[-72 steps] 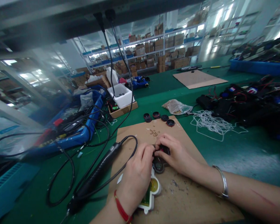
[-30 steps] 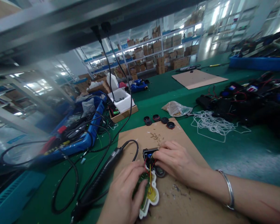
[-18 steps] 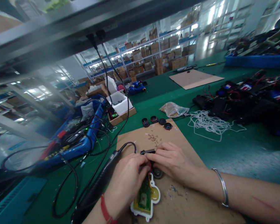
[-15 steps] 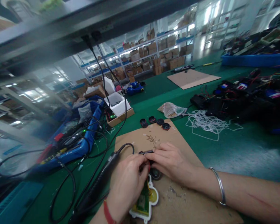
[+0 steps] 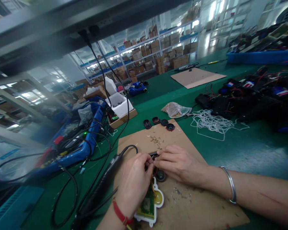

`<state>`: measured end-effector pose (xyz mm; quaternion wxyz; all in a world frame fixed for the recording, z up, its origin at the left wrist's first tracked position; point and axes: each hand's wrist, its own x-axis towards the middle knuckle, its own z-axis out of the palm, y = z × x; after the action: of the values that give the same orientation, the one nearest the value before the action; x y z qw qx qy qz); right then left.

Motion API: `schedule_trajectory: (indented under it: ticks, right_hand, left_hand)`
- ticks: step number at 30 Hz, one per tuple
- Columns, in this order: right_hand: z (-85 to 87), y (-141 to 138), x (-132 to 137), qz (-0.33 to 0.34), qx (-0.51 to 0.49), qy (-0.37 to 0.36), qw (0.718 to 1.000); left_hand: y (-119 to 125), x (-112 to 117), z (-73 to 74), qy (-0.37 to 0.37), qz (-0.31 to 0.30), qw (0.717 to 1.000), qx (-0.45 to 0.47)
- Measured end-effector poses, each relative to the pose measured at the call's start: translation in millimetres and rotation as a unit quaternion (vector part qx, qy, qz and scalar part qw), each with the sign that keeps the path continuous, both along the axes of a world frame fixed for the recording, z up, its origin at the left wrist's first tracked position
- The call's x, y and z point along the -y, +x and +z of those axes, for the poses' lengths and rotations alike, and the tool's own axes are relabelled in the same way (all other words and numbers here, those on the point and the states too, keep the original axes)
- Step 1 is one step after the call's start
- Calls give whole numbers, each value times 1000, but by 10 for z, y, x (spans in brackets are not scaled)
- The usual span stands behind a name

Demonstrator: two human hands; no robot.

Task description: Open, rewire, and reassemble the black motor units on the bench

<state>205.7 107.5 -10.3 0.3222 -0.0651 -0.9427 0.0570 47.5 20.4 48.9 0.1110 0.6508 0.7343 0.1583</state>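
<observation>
Okay, from here I see a cardboard sheet on the green workbench, a white-edged circuit board lying toward its near edge. The left hand and right hand pinch a small black housing narrowly between their fingers, just above the board; red wires run down from it.
</observation>
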Motion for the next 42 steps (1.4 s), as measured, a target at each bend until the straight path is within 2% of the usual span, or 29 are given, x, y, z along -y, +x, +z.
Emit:
schedule_trajectory:
  ticks: [4,7,10,14,16,18,21,23,25,27,29,30,34,36,38,42]
  right_hand:
    - [22,2,-17,-5,4,0,1000]
    - [32,-9,-19,-5,19,-10,1000]
    - [26,-20,-16,-9,26,-28,999]
    - [14,-25,-4,-10,37,-36,999]
    - [17,-18,6,-15,41,-42,998]
    - [27,-6,17,-14,43,-51,998]
    - [38,5,28,-2,47,-48,998]
    - [38,1,22,1,46,-45,998]
    - [35,-9,6,-1,41,-53,998]
    - [34,-19,-13,-1,32,-65,997]
    - [38,-24,-29,-2,20,-73,997]
    - [40,-23,-33,-2,15,-74,997]
    - [33,-18,-32,-3,5,-72,997]
    - [15,-23,-26,-8,3,-69,998]
    - [-11,-40,-19,-16,-2,-61,998]
    - [-54,-87,-6,-41,-38,-48,997]
  left_hand:
    - [-134,82,57,0,-48,998,44]
    - [-269,339,-1,50,-50,993,92]
    - [-342,670,-250,121,8,991,54]
    - [-287,944,-697,148,-14,989,-12]
    - [-234,980,-794,168,-24,985,-26]
    - [-202,977,-740,179,-12,984,19]
    - [-217,919,-454,115,33,973,195]
    - [-254,826,-244,53,72,944,319]
    - [-292,682,-101,19,121,899,421]
    - [-318,505,-35,16,177,845,504]
    - [-333,324,-17,35,212,816,537]
    - [-336,241,-13,50,212,821,527]
    - [-313,-6,16,109,157,889,415]
    - [-269,-66,28,129,150,903,380]
    - [-201,-81,27,129,138,922,338]
    - [-55,19,-31,126,88,971,185]
